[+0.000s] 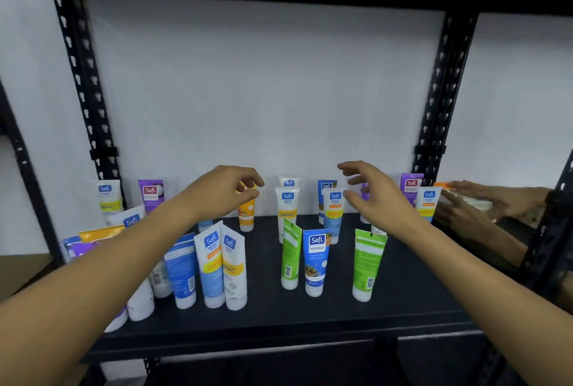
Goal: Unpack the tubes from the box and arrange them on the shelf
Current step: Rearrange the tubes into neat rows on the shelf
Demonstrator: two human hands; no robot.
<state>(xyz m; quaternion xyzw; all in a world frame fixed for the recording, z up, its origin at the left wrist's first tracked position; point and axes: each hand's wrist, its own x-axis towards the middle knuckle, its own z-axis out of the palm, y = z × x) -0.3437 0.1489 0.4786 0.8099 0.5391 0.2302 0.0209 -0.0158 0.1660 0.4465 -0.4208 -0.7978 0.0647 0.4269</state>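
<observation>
- Nearest the camera, two bare forearms enter from the lower left and lower right corners of the frame and reach forward over a dark shelf set in a black metal rack.
- In the middle of the frame, tubes stand cap-down on the shelf: a leaning blue and white group left of centre, two green tubes right of centre, and a blue tube between them.
- At the left edge, more tubes crowd together, partly hidden behind the left forearm; whether they stand or lean is hard to tell.
- Further back, the left hand sits just above centre, fingers curled at the top of an orange tube. It appears to pinch the tube's upper end, though motion blur makes the contact uncertain.
- The right hand hovers to the right of centre, fingers spread and relaxed, holding nothing, in front of the back-row tubes.
- Along the back, a row of white, blue and purple tubes stands against the white wall.
- At the far right, another person's hands reach in from the side.
- The box is not in view.
- Judgement: the arranging step is in hand, with most tubes already shelved. The next move likely calls for setting the orange tube upright in the back row, then straightening the leaning group.
</observation>
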